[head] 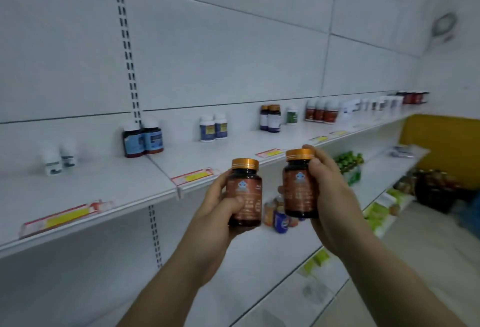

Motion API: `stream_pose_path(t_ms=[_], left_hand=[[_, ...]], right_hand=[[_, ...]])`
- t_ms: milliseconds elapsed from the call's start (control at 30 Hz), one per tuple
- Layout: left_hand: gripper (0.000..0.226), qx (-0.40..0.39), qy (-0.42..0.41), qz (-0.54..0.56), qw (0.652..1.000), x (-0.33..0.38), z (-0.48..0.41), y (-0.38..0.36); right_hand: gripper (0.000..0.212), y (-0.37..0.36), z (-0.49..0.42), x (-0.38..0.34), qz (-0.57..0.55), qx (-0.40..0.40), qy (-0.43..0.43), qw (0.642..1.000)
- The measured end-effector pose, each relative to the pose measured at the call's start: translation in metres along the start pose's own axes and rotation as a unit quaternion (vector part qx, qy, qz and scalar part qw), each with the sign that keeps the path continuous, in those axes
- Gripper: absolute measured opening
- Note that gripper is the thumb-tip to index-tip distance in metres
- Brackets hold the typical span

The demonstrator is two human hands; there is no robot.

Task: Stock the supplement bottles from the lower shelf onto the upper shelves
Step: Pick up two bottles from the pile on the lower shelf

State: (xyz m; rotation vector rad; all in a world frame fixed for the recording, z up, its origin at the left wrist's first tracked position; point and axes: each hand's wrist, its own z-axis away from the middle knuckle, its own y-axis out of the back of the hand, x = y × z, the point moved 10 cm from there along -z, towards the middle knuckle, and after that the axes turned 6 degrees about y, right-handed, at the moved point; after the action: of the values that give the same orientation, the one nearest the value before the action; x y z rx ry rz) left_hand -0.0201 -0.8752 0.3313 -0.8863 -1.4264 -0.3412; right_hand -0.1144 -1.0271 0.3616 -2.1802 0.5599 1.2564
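Observation:
My left hand [220, 204] grips a dark amber supplement bottle [244, 194] with a gold cap and a brown label, held upright. My right hand [328, 186] grips a matching gold-capped bottle [298, 184], also upright. Both bottles hang in front of the white upper shelf [181, 163], just below its front edge, a short gap between them. On the lower shelf [259, 261], behind the held bottles, stand a few small bottles [279, 219], one with a blue label.
Along the upper shelf stand pairs of bottles: white ones [59, 158] at far left, blue-labelled dark ones [142, 137], white ones with blue labels [214, 126], and several more to the right. Red-yellow price tags [194, 176] line its edge. Green packages [348, 162] fill shelves at right.

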Motion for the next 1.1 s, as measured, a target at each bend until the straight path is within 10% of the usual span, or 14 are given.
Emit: stream_pose_path(t_ms=[1100], left_hand=[[0.058,-0.348,0.063,0.003,0.935,-0.233,-0.511,-0.584]], right_hand=[[0.018,0.620,-0.389,-0.010,0.238,0.187,0.031,0.953]])
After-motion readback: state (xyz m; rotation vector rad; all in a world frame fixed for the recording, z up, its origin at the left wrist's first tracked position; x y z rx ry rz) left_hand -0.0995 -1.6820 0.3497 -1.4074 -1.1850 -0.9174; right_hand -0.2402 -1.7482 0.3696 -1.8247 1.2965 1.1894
